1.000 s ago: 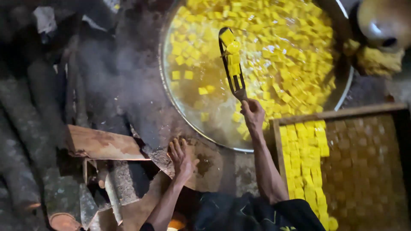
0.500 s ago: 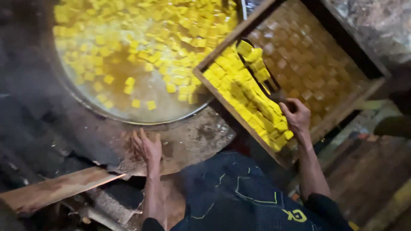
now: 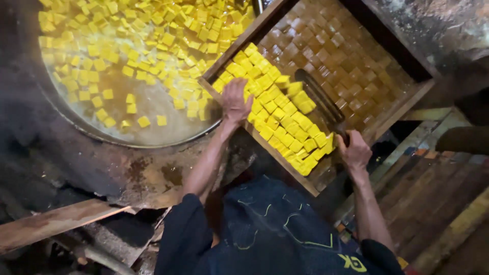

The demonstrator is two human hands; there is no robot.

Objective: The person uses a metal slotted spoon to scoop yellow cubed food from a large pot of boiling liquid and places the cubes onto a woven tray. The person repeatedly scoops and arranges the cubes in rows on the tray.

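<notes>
A wooden tray [image 3: 395,114] with a brown woven base sits right of a big round wok [image 3: 104,138]. A heap of yellow cubes [image 3: 285,130] fills the tray's near-left part. My left hand [image 3: 235,99] rests flat on those cubes near the tray's left rim, fingers spread, holding nothing. My right hand [image 3: 355,151] grips the handle of a dark slotted spatula [image 3: 317,95] at the tray's near edge. Its blade lies over the tray beside the heap. Many more yellow cubes [image 3: 127,46] float in liquid in the wok.
The sooty stove top [image 3: 76,170] surrounds the wok. A wooden plank [image 3: 51,224] and firewood lie at the lower left. Wooden boards [image 3: 433,203] run along the lower right. A dark stone-like surface [image 3: 433,30] lies beyond the tray.
My left hand has left the stove edge and now lies on the cubes in the tray. The spatula blade has dropped its cubes and lies farther right over the tray.
</notes>
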